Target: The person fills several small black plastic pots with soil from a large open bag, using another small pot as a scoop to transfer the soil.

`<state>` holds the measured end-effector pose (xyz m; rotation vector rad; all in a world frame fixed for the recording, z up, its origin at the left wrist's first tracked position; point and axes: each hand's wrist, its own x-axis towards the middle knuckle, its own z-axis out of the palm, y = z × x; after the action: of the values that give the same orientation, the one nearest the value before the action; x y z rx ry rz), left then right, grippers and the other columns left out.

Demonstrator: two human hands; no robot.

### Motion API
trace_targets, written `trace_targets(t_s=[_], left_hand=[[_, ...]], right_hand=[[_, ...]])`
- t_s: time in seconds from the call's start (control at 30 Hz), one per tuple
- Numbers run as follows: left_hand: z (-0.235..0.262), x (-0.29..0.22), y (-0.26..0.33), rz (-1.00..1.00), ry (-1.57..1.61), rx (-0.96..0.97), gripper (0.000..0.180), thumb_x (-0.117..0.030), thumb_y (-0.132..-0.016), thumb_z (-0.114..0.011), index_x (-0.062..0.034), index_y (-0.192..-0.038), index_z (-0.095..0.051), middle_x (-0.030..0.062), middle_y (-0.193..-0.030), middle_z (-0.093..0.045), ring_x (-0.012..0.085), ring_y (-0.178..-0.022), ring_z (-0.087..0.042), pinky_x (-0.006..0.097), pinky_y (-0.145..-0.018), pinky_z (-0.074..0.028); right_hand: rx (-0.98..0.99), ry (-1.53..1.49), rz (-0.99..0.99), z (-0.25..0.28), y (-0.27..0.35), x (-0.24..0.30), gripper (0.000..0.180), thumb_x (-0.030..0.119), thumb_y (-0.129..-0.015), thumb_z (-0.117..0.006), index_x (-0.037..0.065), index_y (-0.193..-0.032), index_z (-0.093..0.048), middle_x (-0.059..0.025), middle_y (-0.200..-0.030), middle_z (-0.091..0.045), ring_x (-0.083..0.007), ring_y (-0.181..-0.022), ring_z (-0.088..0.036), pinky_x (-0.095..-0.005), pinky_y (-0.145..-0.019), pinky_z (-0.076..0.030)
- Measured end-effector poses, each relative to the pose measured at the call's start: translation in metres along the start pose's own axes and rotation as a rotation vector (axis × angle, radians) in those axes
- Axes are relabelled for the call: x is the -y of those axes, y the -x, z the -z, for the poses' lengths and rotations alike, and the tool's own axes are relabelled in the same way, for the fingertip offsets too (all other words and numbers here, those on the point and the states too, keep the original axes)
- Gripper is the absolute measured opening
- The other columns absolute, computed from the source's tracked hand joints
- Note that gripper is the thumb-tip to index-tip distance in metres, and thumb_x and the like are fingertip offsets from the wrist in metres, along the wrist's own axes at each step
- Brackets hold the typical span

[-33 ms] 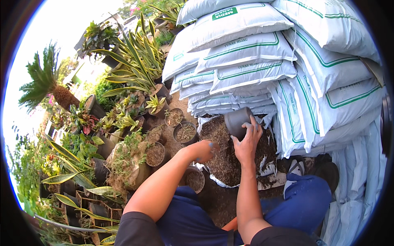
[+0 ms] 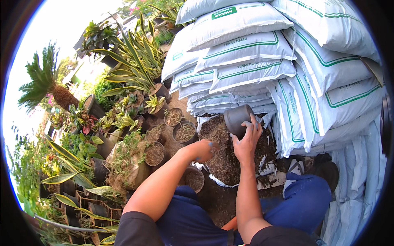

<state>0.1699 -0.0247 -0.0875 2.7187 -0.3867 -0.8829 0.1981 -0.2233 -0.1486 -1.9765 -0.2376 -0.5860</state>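
A black plastic plant pot [image 2: 238, 120] is tilted on its side above a heap of dark, crumbly potting soil [image 2: 217, 133]. My right hand [image 2: 248, 140] grips the pot from its right, thumb on the near side and fingers along the wall. Over the left part of the soil is my left hand [image 2: 203, 150], its back toward me and its fingertips blurred against the brown. Whether it holds anything cannot be made out. The soil lies on an opened white sack [image 2: 225, 183] with torn edges. The inside of the pot is hidden.
White sacks with green lines [image 2: 250, 47] are piled high behind and to the right. Several soil-filled pots, one a round black pot [image 2: 193, 179], stand left of the soil. Potted snake plants [image 2: 135, 61] crowd the left side. My bent knee [image 2: 308, 197] is at the right.
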Motion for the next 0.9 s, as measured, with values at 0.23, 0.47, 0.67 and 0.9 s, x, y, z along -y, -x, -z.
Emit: trace_targets(t_s=[0.23,0.47,0.67,0.9], left_hand=[[0.007,-0.009,-0.001,-0.006,-0.012,0.006,0.042,-0.014,-0.093,-0.06,-0.006,-0.134,-0.061,0.0242,-0.131,-0.063,0.0397,-0.128,-0.056,0.047,-0.109,-0.045],[0.008,-0.014,-0.002,0.025,-0.001,0.03,0.044,-0.014,-0.093,-0.06,-0.0064,-0.136,-0.059,0.0239,-0.133,-0.061,0.0405,-0.129,-0.055,0.047,-0.11,-0.044],[0.006,-0.007,-0.01,-0.028,-0.02,0.003,0.045,-0.014,-0.092,-0.06,-0.0066,-0.136,-0.06,0.025,-0.132,-0.062,0.04,-0.129,-0.056,0.047,-0.11,-0.045],[0.002,-0.007,-0.014,0.029,-0.023,0.017,0.045,-0.013,-0.091,-0.06,-0.0077,-0.135,-0.062,0.0244,-0.127,-0.066,0.0409,-0.123,-0.06,0.047,-0.107,-0.047]], right_hand=[[0.092,0.029,-0.015,0.004,0.005,-0.005,0.051,-0.001,-0.064,-0.088,0.008,-0.102,-0.056,-0.012,-0.155,-0.04,-0.044,-0.137,-0.038,-0.0562,-0.113,-0.037],[0.006,-0.007,0.101,0.03,-0.017,0.025,0.044,-0.001,-0.064,-0.087,0.008,-0.096,-0.058,-0.0119,-0.154,-0.041,-0.0419,-0.136,-0.039,-0.0545,-0.112,-0.037],[0.181,-0.016,0.006,0.023,-0.006,0.005,0.042,0.003,-0.064,-0.089,0.007,-0.092,-0.058,-0.0126,-0.153,-0.043,-0.0418,-0.134,-0.039,-0.0531,-0.111,-0.038],[-0.006,-0.045,-0.047,0.029,-0.028,-0.015,0.043,0.007,-0.066,-0.091,0.007,-0.093,-0.057,-0.0143,-0.151,-0.044,-0.0404,-0.131,-0.041,-0.0506,-0.11,-0.036]])
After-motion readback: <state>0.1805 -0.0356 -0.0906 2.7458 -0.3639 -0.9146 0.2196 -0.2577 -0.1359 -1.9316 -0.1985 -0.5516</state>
